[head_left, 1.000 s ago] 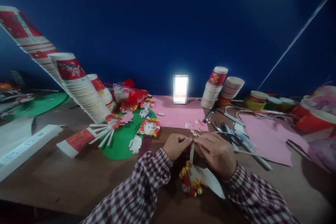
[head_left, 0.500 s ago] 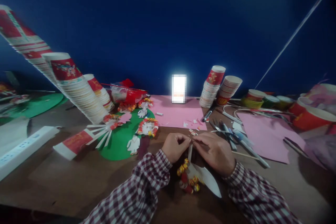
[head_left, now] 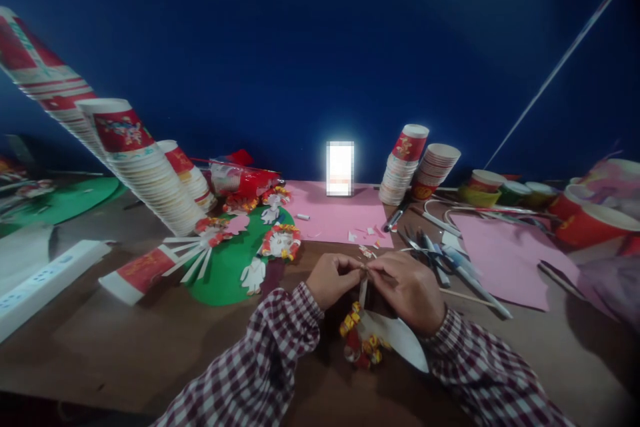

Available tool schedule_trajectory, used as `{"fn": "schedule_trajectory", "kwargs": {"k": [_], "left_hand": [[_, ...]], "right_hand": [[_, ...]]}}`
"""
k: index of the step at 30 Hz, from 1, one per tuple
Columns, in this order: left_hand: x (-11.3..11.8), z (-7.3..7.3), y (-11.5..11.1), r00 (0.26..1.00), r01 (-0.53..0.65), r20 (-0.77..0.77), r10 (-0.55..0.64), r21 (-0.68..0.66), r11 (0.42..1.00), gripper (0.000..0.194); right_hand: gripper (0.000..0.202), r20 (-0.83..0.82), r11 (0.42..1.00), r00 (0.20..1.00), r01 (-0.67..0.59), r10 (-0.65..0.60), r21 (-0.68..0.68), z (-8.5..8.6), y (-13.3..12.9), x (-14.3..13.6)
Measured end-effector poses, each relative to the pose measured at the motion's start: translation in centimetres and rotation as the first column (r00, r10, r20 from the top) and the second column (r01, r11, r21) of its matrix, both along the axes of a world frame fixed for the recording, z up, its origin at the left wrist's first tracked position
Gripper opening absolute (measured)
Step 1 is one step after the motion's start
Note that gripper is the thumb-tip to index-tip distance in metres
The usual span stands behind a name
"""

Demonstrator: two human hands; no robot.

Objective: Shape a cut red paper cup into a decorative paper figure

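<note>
Fingertips of my left hand [head_left: 336, 279] and my right hand [head_left: 407, 287] meet in a pinch at the upper end of a narrow white paper strip [head_left: 363, 288]. Both hands are closed on that strip. Below them hangs or rests the rest of the paper craft [head_left: 380, 328], with a broad white flap pointing to the lower right. Yellow and red curled paper pieces [head_left: 354, 345] sit along its left and lower side. What exactly lies between the fingertips is too small to make out.
Stacked paper cups [head_left: 150, 167] lean at the left, near a power strip [head_left: 50, 283] and green paper [head_left: 220, 280] with cut-outs. Pink sheets [head_left: 335, 223], cup stacks [head_left: 397, 180], scissors [head_left: 425, 250] and a utility knife [head_left: 473, 280] lie ahead and right.
The white flap and curled pieces have swung slightly to the right under my hands. My fingers keep their pinch in nearly the same place.
</note>
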State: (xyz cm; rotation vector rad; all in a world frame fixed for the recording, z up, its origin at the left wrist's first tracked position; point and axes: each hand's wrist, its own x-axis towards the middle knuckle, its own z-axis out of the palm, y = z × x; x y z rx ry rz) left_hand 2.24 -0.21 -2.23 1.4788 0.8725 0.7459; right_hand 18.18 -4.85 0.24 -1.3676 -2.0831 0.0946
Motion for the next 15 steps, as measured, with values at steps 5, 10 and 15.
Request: {"fn": "schedule_trajectory", "kwargs": {"k": [5, 10, 15], "left_hand": [[-0.01, -0.39, 0.12, 0.999, -0.024, 0.019, 0.025, -0.061, 0.998, 0.022], [0.07, -0.17, 0.05, 0.996, -0.026, 0.085, 0.039, -0.147, 0.989, 0.018], [0.05, -0.20, 0.06, 0.991, -0.021, 0.128, 0.045, -0.180, 0.983, 0.031]], "right_hand": [[0.019, 0.000, 1.000, 1.000, -0.019, 0.019, 0.000, 0.07, -0.09, -0.09], [0.016, 0.012, 1.000, 1.000, -0.011, 0.011, 0.025, 0.04, -0.10, -0.11], [0.014, 0.070, 0.996, 0.998, -0.009, 0.002, 0.089, -0.19, -0.16, -0.19]]}}
